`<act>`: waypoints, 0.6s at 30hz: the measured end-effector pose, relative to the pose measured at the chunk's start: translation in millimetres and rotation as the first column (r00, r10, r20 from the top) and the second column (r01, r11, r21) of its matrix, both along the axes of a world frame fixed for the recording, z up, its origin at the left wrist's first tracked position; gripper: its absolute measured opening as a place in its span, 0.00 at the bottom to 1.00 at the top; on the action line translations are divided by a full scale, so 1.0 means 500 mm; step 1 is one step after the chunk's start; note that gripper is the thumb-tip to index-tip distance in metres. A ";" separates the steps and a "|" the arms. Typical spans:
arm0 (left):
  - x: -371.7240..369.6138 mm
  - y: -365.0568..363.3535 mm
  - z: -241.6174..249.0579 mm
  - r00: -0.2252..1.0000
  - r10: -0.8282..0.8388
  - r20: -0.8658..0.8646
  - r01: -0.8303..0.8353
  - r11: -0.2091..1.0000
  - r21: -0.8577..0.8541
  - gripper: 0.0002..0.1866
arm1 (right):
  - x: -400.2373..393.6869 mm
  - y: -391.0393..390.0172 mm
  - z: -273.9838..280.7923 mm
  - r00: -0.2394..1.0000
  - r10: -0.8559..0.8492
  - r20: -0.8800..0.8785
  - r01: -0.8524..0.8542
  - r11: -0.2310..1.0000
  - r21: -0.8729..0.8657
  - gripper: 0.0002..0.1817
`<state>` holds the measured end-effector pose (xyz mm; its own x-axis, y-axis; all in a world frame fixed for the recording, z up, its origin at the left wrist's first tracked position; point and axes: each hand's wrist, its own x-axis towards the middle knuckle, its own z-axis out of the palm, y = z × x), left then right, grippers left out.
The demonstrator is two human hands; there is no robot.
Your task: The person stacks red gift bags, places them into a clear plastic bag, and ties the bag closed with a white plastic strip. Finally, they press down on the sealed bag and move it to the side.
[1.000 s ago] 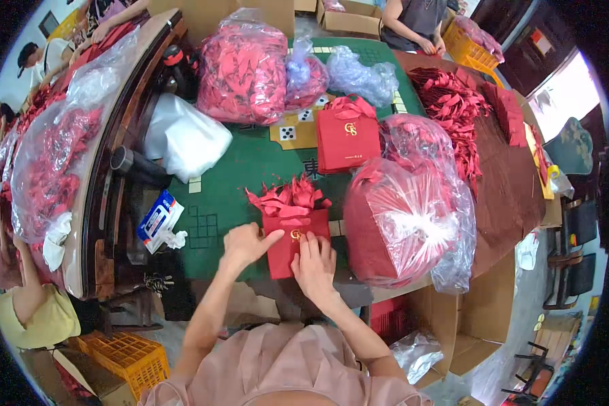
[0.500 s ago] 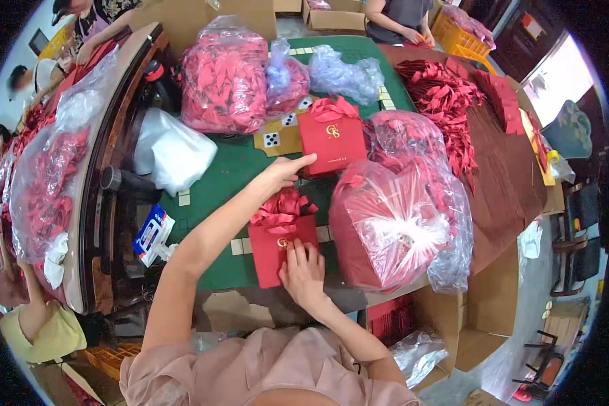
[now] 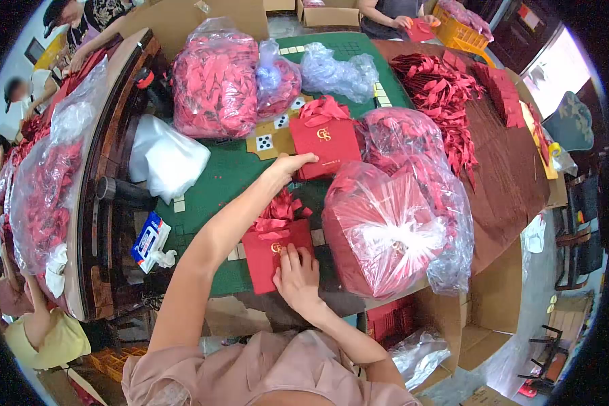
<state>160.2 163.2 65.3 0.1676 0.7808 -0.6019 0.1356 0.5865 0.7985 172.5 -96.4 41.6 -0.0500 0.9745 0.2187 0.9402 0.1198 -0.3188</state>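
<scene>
A red bag with gold lettering and a ribbon bow [image 3: 325, 145] lies on the far part of the green table [image 3: 216, 179]. My left hand [image 3: 292, 167] grips its lower left corner, thumb on top and fingers underneath. Nearer to me lies a second red bag [image 3: 260, 260], its ribbons bunched at the top. My right hand [image 3: 298, 274] rests on this bag's right side with fingers spread, partly over the gold lettering. Just right of both bags sits a clear plastic bag packed with red bags [image 3: 365, 230], its plastic gathered in a bright knot.
Plastic sacks of red ribbon pieces [image 3: 216, 88] stand at the back left, beside crumpled clear plastic [image 3: 338, 71]. A white plastic bag [image 3: 166, 155] and a tissue pack [image 3: 151, 240] lie left. Ribboned bags [image 3: 433, 88] cover the brown table [image 3: 507, 183]. Other people work around.
The view has shifted slightly. Both hands keep nearly the same places on the two red bags. At the back, the other person's hands now hold up a red piece.
</scene>
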 end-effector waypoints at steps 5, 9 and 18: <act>0.005 0.044 -0.100 0.982 -0.061 0.177 0.073 0.995 -0.065 0.32 | 0.000 0.001 -0.002 1.000 0.004 -0.016 -0.004 1.000 0.011 0.24; 0.013 0.042 -0.083 0.927 0.052 0.372 0.029 0.978 -0.209 0.26 | 0.000 0.000 0.000 1.000 0.006 -0.028 -0.006 1.000 0.009 0.24; -0.032 0.054 -0.071 0.832 -0.014 0.554 0.115 0.982 -0.148 0.26 | 0.002 0.001 0.002 1.000 0.010 -0.025 -0.010 1.000 0.013 0.25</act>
<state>144.1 190.2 29.9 0.5561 0.6517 -0.5158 -0.2527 0.7238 0.6420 173.2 -96.0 42.4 -0.0540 0.9710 0.2327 0.9308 0.1333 -0.3404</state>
